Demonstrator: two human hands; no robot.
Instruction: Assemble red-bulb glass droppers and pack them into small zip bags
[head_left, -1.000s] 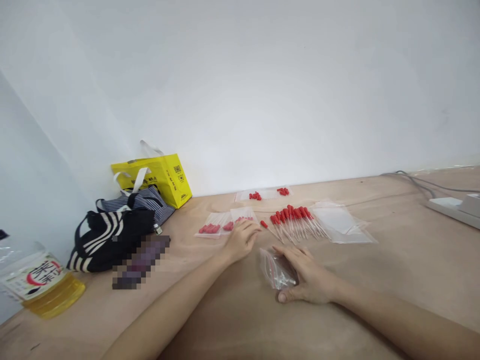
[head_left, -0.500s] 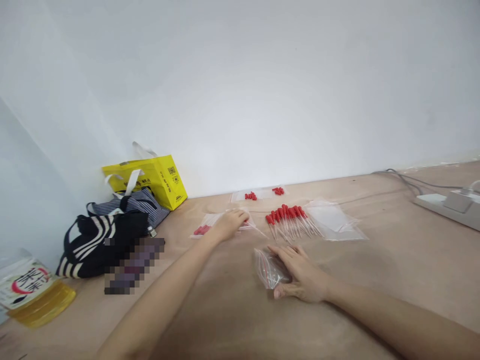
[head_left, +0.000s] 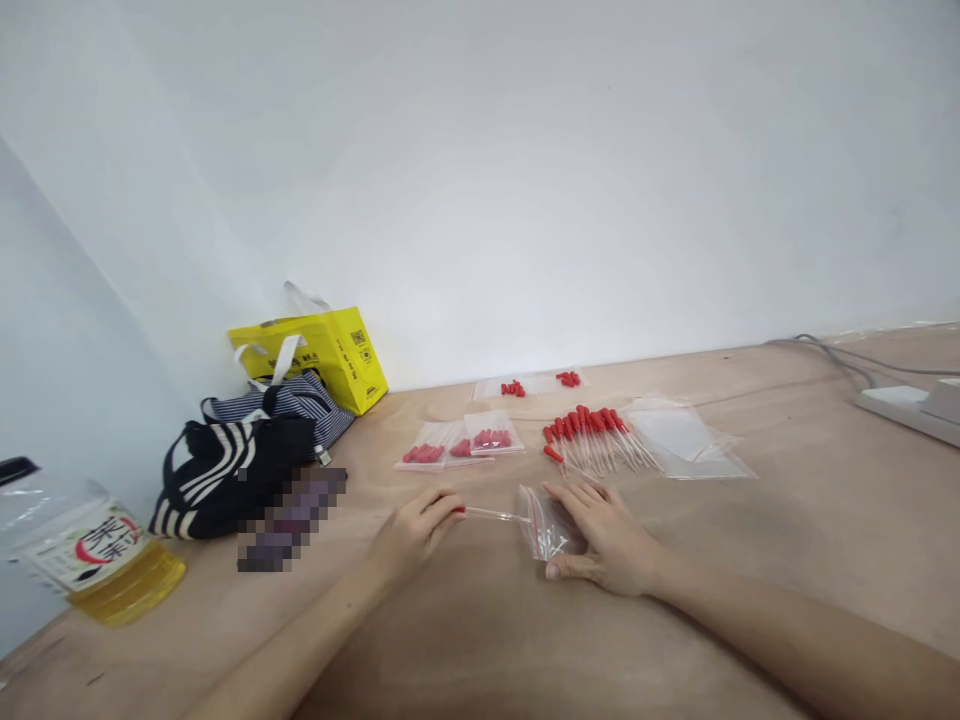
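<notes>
My left hand (head_left: 420, 527) pinches a dropper (head_left: 491, 514) by its red rubber bulb. The dropper's thin clear tube points right, its tip at the mouth of a small clear zip-lock bag (head_left: 551, 528). Over that bag lies my right hand (head_left: 611, 540), fingers along the far edge and thumb at the near edge, holding it against the table. Beyond it are a row of red-bulbed droppers (head_left: 592, 435) side by side and a stack of flat clear bags (head_left: 675, 438). Filled bags with red bulbs (head_left: 457, 445) overlap left of the row.
More bagged droppers (head_left: 529, 385) lie by the wall. On the left stand a yellow shopping bag (head_left: 352, 360), a black striped pouch (head_left: 232, 470) and a bottle of yellow liquid (head_left: 124, 580). A white power strip (head_left: 911, 410) with a grey cable sits at the right.
My left hand has come from over the filled bags toward me, bringing the dropper to the bag's mouth. My right hand stays on the bag. The view has shifted slightly left.
</notes>
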